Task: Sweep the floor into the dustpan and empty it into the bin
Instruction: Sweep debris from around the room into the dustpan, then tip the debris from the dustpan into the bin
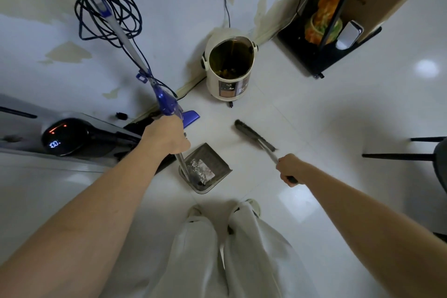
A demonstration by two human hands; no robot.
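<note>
The left hand (167,138) grips the upright dustpan handle (182,164), keeping the dustpan (205,168) flat on the floor (314,116) with its mouth facing the broom (254,135). The right hand (289,168) is clamped on the broom handle, holding the bristles just beside the pan. Debris lies inside the pan. The open bin (229,68) stands near the wall edge of the glossy white tiled floor, beside a blue vacuum (167,101).
</note>
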